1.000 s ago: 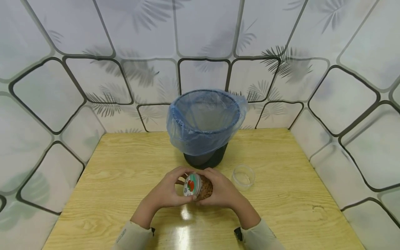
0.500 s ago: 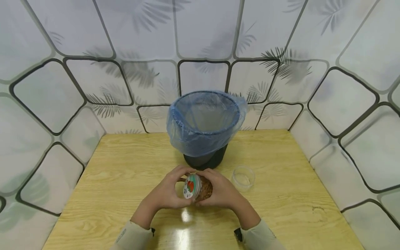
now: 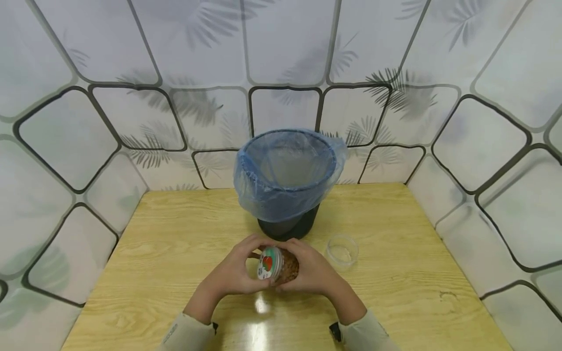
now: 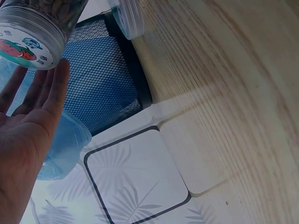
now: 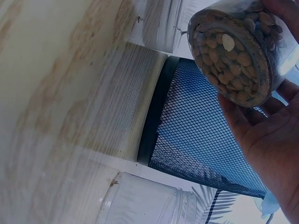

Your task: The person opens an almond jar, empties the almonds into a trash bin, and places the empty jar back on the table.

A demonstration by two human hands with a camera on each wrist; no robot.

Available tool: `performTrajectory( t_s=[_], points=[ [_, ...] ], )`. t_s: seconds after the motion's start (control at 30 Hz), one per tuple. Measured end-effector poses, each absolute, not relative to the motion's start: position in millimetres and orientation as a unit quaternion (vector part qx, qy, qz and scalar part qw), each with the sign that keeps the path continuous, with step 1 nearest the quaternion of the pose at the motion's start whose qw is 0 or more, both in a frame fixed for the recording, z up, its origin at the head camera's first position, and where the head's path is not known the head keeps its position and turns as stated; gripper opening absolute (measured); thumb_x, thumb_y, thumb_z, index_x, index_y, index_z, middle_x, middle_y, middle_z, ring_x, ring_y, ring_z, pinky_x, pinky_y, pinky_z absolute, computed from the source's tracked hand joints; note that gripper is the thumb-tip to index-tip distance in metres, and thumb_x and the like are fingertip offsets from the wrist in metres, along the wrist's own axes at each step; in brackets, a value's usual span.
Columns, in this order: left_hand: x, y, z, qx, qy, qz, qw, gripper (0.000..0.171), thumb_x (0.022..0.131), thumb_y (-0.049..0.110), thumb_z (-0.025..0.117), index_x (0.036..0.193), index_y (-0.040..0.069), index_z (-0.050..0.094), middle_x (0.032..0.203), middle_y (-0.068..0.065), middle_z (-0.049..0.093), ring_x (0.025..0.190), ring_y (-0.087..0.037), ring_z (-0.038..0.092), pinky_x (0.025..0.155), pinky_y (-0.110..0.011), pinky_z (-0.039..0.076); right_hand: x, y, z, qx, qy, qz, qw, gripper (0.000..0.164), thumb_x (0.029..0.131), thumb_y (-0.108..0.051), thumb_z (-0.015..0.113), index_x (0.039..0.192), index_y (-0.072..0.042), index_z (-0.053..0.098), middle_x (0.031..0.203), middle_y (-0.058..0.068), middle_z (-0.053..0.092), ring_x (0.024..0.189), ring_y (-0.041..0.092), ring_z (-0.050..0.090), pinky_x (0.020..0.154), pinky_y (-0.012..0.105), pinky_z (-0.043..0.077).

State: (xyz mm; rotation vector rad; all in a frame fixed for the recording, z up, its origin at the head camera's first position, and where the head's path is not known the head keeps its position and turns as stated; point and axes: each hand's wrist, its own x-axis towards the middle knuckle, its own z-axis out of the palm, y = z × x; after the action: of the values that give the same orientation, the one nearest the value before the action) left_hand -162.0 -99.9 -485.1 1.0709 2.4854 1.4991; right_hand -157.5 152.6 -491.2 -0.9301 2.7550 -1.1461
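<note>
In the head view, both hands hold a clear plastic jar of brown seeds [image 3: 290,268] on its side over the table, close in front of the bin. My left hand [image 3: 232,270] has fingers and thumb around the lid [image 3: 267,263], which carries a red-and-green fruit print and faces left. Around the jar's body curls my right hand [image 3: 312,269]. The right wrist view looks at the jar's base [image 5: 231,60], with flat seeds packed behind it. Left fingertips [image 4: 61,70] touch the lid's rim in the left wrist view.
Behind the hands stands a dark mesh bin [image 5: 201,121] with a blue plastic liner [image 3: 281,207] over its rim. A clear, open plastic jar [image 3: 342,249] is on the table [image 3: 395,273], right of the bin. Another clear round container [image 5: 161,23] shows beyond it. Patterned walls enclose the table.
Hands and jar keep nearly the same place. The left thumb sits slightly lower along the lid's edge, and the lid's print looks a little turned. The head view has tilted slightly up.
</note>
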Motion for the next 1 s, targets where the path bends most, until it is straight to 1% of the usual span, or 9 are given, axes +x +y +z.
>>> performTrajectory(
  t_s=[0.13,0.33,0.57,0.67,0.83,1.0],
  points=[
    [-161.4,-100.3,-484.8,0.329,0.811,0.483,0.029,0.063,0.083,0.035,0.091,0.14,0.023,0.064,0.127,0.006,0.063,0.113,-0.02,0.065,0.089,-0.041,0.064,-157.7,152.0,-492.7,-0.299,0.881,-0.367,0.005,0.092,0.064,-0.037,0.105,0.145,-0.025,0.062,0.127,-0.011,0.065,0.116,0.007,0.063,0.104,0.04,0.058],
    [-160.8,-100.2,-486.0,0.315,0.814,0.487,0.034,0.058,0.085,0.037,0.09,0.136,0.025,0.065,0.124,0.006,0.064,0.108,-0.022,0.066,0.084,-0.037,0.065,-156.6,151.6,-494.6,-0.297,0.882,-0.366,0.003,0.092,0.063,-0.037,0.105,0.144,-0.027,0.062,0.126,-0.012,0.065,0.115,0.007,0.062,0.102,0.04,0.058],
    [-160.6,-99.4,-486.5,0.298,0.821,0.486,0.033,0.055,0.087,0.042,0.088,0.134,0.024,0.066,0.121,0.007,0.066,0.105,-0.022,0.067,0.08,-0.044,0.066,-155.5,151.7,-495.2,-0.297,0.882,-0.367,0.003,0.092,0.063,-0.037,0.105,0.144,-0.029,0.062,0.125,-0.014,0.064,0.113,0.006,0.062,0.102,0.04,0.058],
    [-160.1,-99.3,-486.3,0.298,0.824,0.482,0.031,0.056,0.087,0.044,0.088,0.134,0.023,0.065,0.122,0.006,0.066,0.106,-0.022,0.067,0.082,-0.047,0.066,-155.1,152.0,-495.2,-0.297,0.881,-0.368,0.002,0.092,0.064,-0.037,0.105,0.145,-0.03,0.061,0.124,-0.015,0.064,0.113,0.006,0.062,0.102,0.04,0.058],
    [-159.2,-100.0,-487.5,0.308,0.829,0.467,0.018,0.069,0.085,0.047,0.089,0.142,0.019,0.062,0.13,0.006,0.063,0.115,-0.02,0.064,0.091,-0.052,0.063,-154.2,152.7,-496.1,-0.295,0.883,-0.364,-0.001,0.093,0.064,-0.039,0.105,0.146,-0.03,0.061,0.124,-0.015,0.064,0.112,0.006,0.061,0.101,0.041,0.058],
    [-158.5,-101.2,-487.3,0.326,0.823,0.466,0.01,0.074,0.083,0.043,0.091,0.147,0.022,0.059,0.134,0.005,0.061,0.121,-0.02,0.061,0.096,-0.055,0.061,-154.8,152.5,-498.4,-0.297,0.885,-0.36,-0.006,0.093,0.064,-0.041,0.104,0.145,-0.031,0.06,0.125,-0.017,0.064,0.114,0.007,0.061,0.101,0.042,0.058]
  ],
)
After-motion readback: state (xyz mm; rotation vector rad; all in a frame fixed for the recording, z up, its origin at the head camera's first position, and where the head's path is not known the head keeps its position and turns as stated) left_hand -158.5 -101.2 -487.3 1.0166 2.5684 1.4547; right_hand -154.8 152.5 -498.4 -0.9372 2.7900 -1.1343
